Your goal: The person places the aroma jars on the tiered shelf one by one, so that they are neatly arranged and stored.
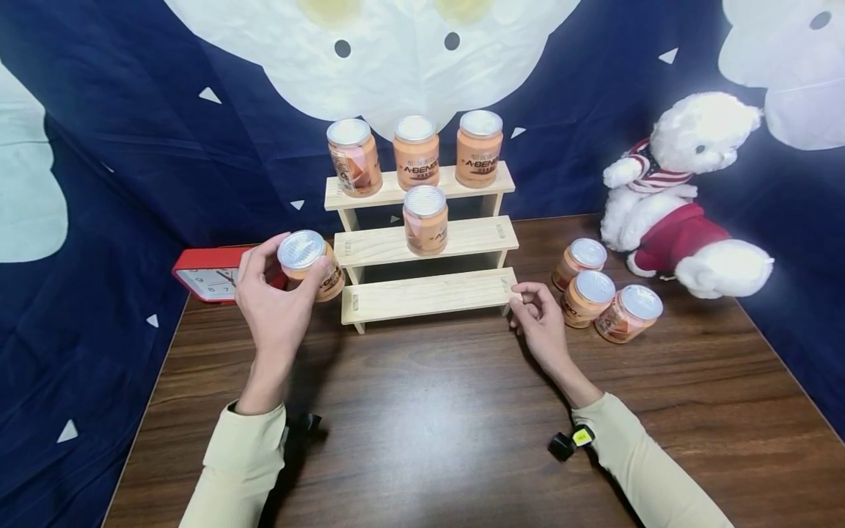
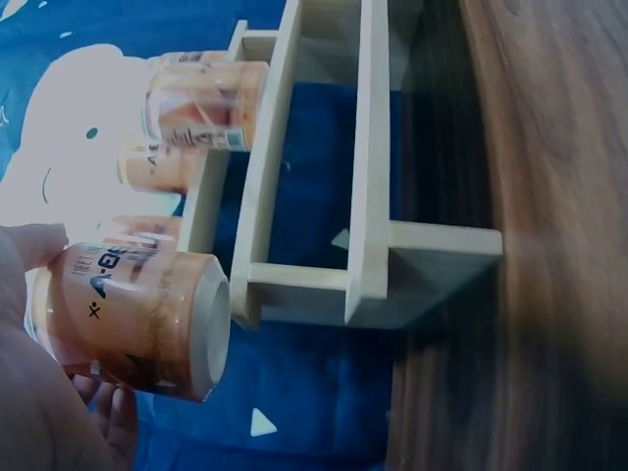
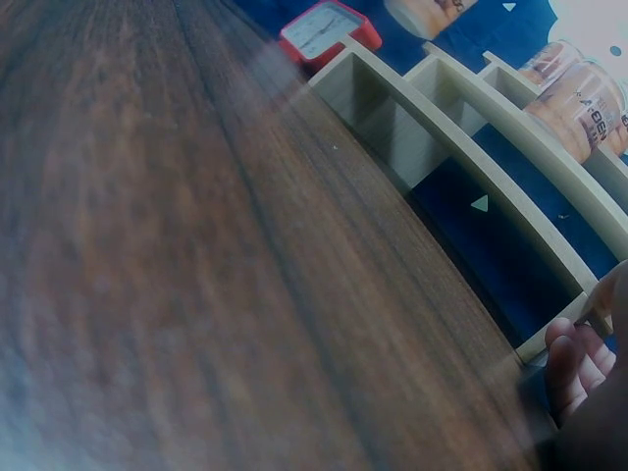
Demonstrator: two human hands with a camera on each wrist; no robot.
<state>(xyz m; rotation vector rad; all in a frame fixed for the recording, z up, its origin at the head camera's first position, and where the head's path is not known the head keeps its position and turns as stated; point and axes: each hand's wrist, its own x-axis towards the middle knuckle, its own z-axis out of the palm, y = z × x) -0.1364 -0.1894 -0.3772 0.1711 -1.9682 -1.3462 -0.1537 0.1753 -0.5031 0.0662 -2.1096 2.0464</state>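
From my remote seat, I watched the left hand (image 1: 273, 304) hold a jar (image 2: 128, 319), its fingers and thumb curled round the sides. The jar was up in the air, just beside the left end of the wooden stand (image 1: 422, 297), silver lid uppermost. The right hand (image 1: 546, 326) had its thumb and fingers pinched on the right end of the stand's lowest shelf.

Three upright jars (image 1: 417, 158) stood in a row on the top shelf, and a single jar (image 1: 425, 224) stood near the centre of the middle one. Past the right hand I saw three more jars (image 1: 586, 304) grouped on the table (image 1: 422, 440), near two white plush toys (image 1: 680, 231). A red clock (image 1: 214, 273) stood behind the left hand.
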